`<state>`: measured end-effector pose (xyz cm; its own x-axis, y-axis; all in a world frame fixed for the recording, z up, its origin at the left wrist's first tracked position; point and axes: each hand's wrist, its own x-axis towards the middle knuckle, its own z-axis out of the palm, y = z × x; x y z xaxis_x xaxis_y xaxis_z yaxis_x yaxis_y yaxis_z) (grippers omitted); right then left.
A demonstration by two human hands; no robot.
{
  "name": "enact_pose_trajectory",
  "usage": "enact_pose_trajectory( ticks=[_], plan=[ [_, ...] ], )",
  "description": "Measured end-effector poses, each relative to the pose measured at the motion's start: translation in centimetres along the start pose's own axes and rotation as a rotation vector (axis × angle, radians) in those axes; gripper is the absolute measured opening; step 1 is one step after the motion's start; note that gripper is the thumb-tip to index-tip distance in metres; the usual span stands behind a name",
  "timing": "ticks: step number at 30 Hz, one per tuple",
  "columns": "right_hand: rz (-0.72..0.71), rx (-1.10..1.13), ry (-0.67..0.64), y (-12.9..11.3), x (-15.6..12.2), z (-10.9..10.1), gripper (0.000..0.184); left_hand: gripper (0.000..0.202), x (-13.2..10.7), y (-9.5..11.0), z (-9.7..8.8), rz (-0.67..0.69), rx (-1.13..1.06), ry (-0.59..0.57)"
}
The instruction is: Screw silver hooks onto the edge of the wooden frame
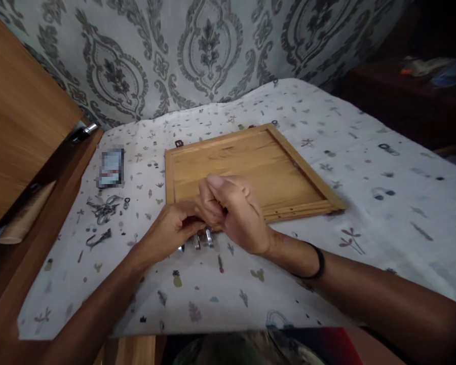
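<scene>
A wooden framed board (231, 157) lies flat on the cloth-covered table, recessed face up. My right hand (237, 208) is closed in a fist above its near edge, around a yellow-handled tool (223, 204) that shows only as a small patch. Against the same edge, my left hand (178, 223) has its fingers pinched together beside the right fist; what they grip is hidden. Just below the fingers, several shiny metal hooks (209, 238) stick out at the near edge of the board. On the far edge sits a small dark brown fitting (179, 144).
Left of the board, a pile of metal hooks (105, 208) lies on the printed cloth (251, 299), with a loose hook (99, 238) nearer me. A blurred-out phone (111, 167) lies behind them. A wooden panel (19, 101) borders the left side; a patterned curtain (209, 45) hangs behind.
</scene>
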<state>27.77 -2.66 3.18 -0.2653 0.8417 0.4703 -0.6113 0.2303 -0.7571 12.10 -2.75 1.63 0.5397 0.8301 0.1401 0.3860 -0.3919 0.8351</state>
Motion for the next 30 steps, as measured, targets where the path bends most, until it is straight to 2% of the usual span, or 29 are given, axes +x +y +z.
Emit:
enact_pose_trajectory(
  ticks=[13, 30],
  plan=[
    [0.051, -0.035, 0.013, -0.14, -0.16, 0.01, 0.058, 0.023, 0.39, -0.40, -0.38, 0.073, 0.070, -0.039],
    [-0.008, -0.009, -0.031, -0.44, -0.21, 0.37, 0.060, 0.036, 0.72, -0.89, -0.02, 0.139, 0.052, -0.039]
  ],
)
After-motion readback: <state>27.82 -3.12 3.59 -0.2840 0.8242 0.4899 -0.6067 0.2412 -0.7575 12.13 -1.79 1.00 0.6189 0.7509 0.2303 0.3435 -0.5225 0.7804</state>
